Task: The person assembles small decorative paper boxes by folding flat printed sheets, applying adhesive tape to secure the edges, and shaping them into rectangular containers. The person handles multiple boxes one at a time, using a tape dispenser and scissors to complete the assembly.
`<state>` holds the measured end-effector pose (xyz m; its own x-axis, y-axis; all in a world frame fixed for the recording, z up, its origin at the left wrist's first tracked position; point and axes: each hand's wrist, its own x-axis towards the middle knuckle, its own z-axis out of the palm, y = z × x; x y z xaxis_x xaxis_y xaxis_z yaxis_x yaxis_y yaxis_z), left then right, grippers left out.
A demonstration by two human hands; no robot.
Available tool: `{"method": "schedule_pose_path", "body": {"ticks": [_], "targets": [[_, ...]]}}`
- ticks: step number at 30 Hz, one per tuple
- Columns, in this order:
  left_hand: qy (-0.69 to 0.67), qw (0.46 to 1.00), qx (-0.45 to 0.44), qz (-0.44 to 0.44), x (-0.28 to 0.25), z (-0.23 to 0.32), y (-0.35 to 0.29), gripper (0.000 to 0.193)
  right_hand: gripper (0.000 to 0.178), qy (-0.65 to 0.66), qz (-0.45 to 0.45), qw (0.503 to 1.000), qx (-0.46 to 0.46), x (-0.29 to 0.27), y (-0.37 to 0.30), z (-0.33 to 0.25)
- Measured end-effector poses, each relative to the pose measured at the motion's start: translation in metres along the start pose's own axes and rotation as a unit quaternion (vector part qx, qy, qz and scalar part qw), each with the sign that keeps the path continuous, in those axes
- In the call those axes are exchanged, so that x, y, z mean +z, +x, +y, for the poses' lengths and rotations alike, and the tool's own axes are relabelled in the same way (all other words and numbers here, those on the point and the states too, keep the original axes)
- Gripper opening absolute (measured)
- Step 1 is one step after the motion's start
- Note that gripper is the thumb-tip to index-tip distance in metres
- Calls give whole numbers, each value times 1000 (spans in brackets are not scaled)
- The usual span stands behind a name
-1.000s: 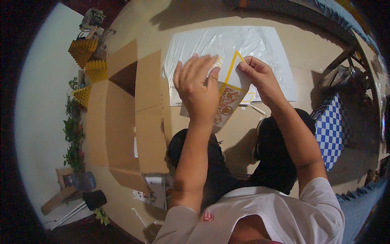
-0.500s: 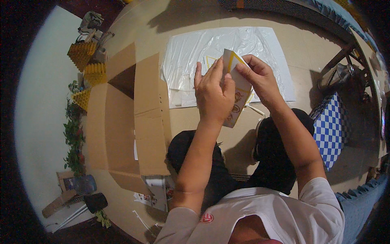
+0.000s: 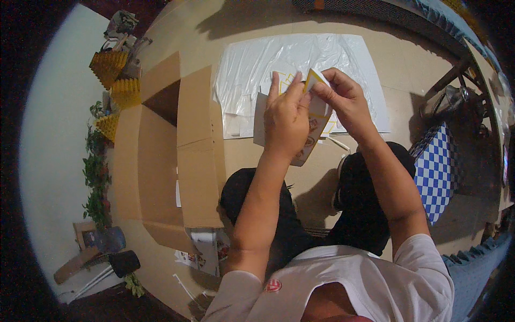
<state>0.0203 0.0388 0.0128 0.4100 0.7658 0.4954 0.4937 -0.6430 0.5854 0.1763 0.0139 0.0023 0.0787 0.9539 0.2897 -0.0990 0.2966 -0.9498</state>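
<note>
In front of me, above the floor, I hold a folded paper carton (image 3: 317, 131) with yellow edges and small printed figures. My right hand (image 3: 346, 96) pinches its upper corner between thumb and fingers. Lower on the left, my left hand (image 3: 289, 115) is closed on the carton with the thumb against it, while one finger points up, away from the rest. A plain grey panel of the carton sticks out to the left of that hand. Behind both hands lie flat white pieces with yellow edges (image 3: 285, 80) on a white plastic-covered sheet (image 3: 348, 59).
An open brown cardboard box (image 3: 196, 155) stands to my left. A printed white carton (image 3: 209, 252) lies by its near end. On the right are a blue-and-white checked box (image 3: 434, 172) and a metal pot (image 3: 450, 102) under a table. Potted plants (image 3: 96, 166) line the left wall.
The carton has opened out: its grey panel now shows left of my left hand instead of at the top. My left hand has moved slightly to the right.
</note>
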Motion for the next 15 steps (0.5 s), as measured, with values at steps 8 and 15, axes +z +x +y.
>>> {"method": "schedule_pose_path", "body": {"ticks": [8, 15], "targets": [[-131, 969, -119, 169, -21, -15, -1, 58, 24, 115, 119, 986, 29, -22, 9, -8], [-273, 924, -242, 111, -20, -4, -4, 31, 67, 104, 214, 970, 49, -16, 9, 7]]}}
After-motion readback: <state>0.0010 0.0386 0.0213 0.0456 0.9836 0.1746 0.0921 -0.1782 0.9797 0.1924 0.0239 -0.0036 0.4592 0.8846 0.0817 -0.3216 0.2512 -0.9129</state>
